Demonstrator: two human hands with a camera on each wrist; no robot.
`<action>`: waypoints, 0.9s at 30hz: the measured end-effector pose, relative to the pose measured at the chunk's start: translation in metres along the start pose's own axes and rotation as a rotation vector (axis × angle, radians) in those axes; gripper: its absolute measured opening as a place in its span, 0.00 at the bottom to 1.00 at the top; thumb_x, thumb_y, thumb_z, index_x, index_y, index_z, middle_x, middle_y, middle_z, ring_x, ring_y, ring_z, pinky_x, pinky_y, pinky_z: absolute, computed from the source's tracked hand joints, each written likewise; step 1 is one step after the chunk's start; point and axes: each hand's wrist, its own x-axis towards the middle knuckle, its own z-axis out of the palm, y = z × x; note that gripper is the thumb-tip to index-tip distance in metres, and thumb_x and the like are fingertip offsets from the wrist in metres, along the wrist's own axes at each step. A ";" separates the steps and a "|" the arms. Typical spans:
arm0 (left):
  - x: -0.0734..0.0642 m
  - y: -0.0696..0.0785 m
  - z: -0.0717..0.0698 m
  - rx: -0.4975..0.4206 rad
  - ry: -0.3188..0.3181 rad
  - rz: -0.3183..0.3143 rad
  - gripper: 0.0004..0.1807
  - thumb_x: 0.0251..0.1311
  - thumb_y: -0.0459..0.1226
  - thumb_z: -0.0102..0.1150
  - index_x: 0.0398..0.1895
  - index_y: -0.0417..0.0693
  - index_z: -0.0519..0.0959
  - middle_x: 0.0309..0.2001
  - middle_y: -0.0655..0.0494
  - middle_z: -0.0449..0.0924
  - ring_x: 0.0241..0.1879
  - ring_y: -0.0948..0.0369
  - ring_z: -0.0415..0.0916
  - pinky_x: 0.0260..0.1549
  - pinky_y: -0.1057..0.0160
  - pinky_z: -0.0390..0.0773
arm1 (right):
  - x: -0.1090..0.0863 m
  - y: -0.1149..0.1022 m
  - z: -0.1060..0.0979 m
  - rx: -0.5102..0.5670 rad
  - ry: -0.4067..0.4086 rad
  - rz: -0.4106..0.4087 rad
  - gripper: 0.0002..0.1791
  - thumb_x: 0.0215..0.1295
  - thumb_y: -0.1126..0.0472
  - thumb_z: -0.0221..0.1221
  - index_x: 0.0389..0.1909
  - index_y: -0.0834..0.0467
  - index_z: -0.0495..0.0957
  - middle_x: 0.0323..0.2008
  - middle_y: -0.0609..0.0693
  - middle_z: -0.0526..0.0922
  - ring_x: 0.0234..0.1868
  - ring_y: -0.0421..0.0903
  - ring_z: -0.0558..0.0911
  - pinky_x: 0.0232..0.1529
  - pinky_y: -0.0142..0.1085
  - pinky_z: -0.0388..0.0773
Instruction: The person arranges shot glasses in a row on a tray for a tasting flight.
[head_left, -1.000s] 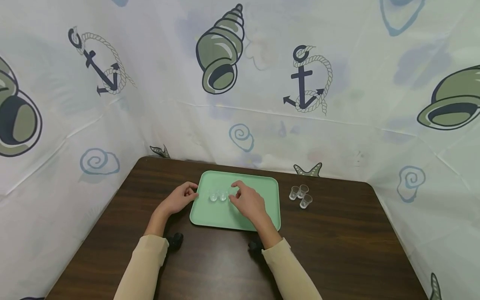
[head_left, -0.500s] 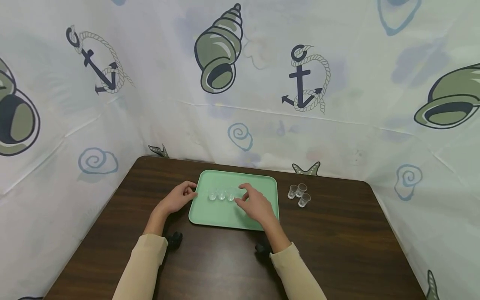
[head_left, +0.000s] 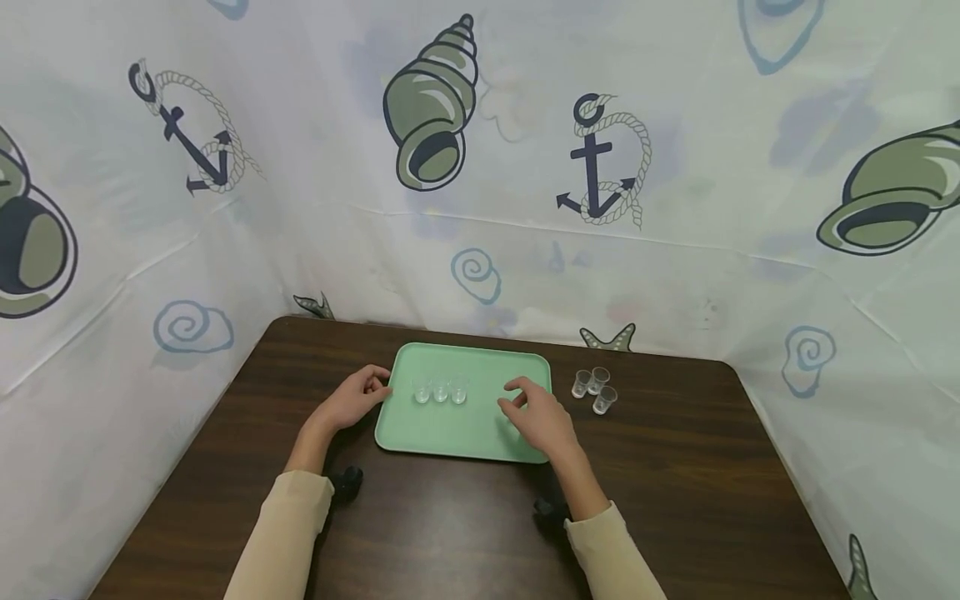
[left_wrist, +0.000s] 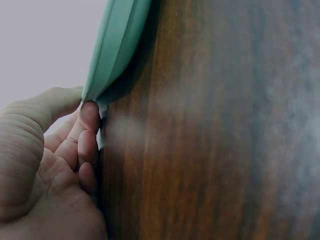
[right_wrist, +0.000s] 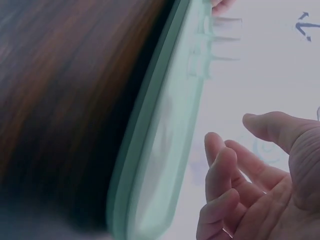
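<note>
A light green tray (head_left: 465,442) lies on the dark wooden table, with three small clear cups (head_left: 440,392) in a row on its left half. My left hand (head_left: 352,400) holds the tray's left edge. In the left wrist view, the thumb (left_wrist: 60,102) lies at the rim and the curled fingers (left_wrist: 88,142) are below it. Above the right part of the tray hovers my right hand (head_left: 542,421), thumb and fingers apart, nothing between them. The right wrist view shows that hand's loosely bent fingers (right_wrist: 220,170) beside the tray wall, away from the cups.
Right of the tray, three more clear cups (head_left: 597,382) stand grouped on the table (head_left: 690,467). A white cloth (head_left: 675,275) printed with shells and anchors hangs behind the table and along its sides.
The right hand has let go of the third cup in the row and moved right, away from it. The left hand stays at the tray's edge.
</note>
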 end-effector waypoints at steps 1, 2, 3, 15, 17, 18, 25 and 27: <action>0.000 0.000 0.000 -0.003 -0.001 0.002 0.24 0.83 0.41 0.55 0.72 0.35 0.70 0.41 0.47 0.77 0.36 0.56 0.69 0.38 0.59 0.70 | -0.001 0.003 -0.002 0.003 0.005 0.007 0.22 0.78 0.44 0.61 0.66 0.48 0.81 0.46 0.47 0.89 0.31 0.42 0.82 0.34 0.43 0.76; 0.001 0.000 0.001 -0.005 0.000 0.000 0.24 0.83 0.41 0.56 0.72 0.36 0.70 0.41 0.47 0.77 0.36 0.56 0.69 0.38 0.59 0.70 | -0.002 0.005 -0.004 0.007 0.011 0.015 0.22 0.78 0.44 0.61 0.66 0.48 0.82 0.46 0.47 0.89 0.31 0.42 0.82 0.34 0.42 0.75; 0.001 0.000 0.001 -0.006 0.001 0.000 0.24 0.82 0.41 0.56 0.72 0.36 0.70 0.41 0.47 0.77 0.36 0.56 0.69 0.38 0.59 0.70 | -0.003 0.008 -0.007 0.012 0.018 0.020 0.21 0.78 0.44 0.61 0.65 0.48 0.82 0.45 0.47 0.89 0.30 0.42 0.82 0.33 0.42 0.75; 0.000 0.001 0.003 -0.010 0.005 0.025 0.23 0.83 0.39 0.55 0.72 0.34 0.70 0.41 0.46 0.76 0.36 0.56 0.68 0.39 0.57 0.70 | -0.009 0.038 -0.024 0.029 0.137 0.055 0.20 0.78 0.45 0.63 0.63 0.48 0.84 0.39 0.45 0.87 0.32 0.42 0.81 0.34 0.41 0.73; 0.000 0.001 0.003 -0.007 0.004 0.026 0.24 0.83 0.40 0.54 0.72 0.34 0.70 0.41 0.46 0.76 0.36 0.56 0.68 0.39 0.57 0.70 | -0.009 0.045 -0.029 0.032 0.155 0.066 0.22 0.78 0.45 0.62 0.65 0.49 0.82 0.39 0.45 0.86 0.33 0.43 0.81 0.35 0.42 0.72; 0.000 0.001 0.003 -0.009 0.006 0.022 0.23 0.83 0.40 0.55 0.72 0.34 0.70 0.41 0.46 0.76 0.36 0.56 0.68 0.39 0.58 0.70 | -0.010 0.048 -0.032 0.034 0.163 0.069 0.23 0.78 0.45 0.62 0.66 0.49 0.81 0.40 0.46 0.87 0.34 0.43 0.81 0.35 0.42 0.72; 0.000 -0.001 0.003 -0.001 0.008 0.019 0.24 0.83 0.40 0.54 0.72 0.34 0.70 0.41 0.45 0.77 0.35 0.57 0.69 0.38 0.59 0.70 | -0.014 0.067 -0.053 0.021 0.218 0.118 0.26 0.79 0.44 0.60 0.71 0.50 0.78 0.45 0.50 0.87 0.33 0.47 0.83 0.30 0.41 0.72; 0.000 0.000 0.002 -0.004 0.008 0.024 0.24 0.83 0.40 0.55 0.72 0.34 0.70 0.41 0.45 0.77 0.35 0.57 0.69 0.38 0.59 0.70 | -0.014 0.071 -0.058 0.000 0.242 0.132 0.25 0.79 0.44 0.60 0.70 0.50 0.78 0.44 0.49 0.87 0.32 0.47 0.82 0.29 0.40 0.72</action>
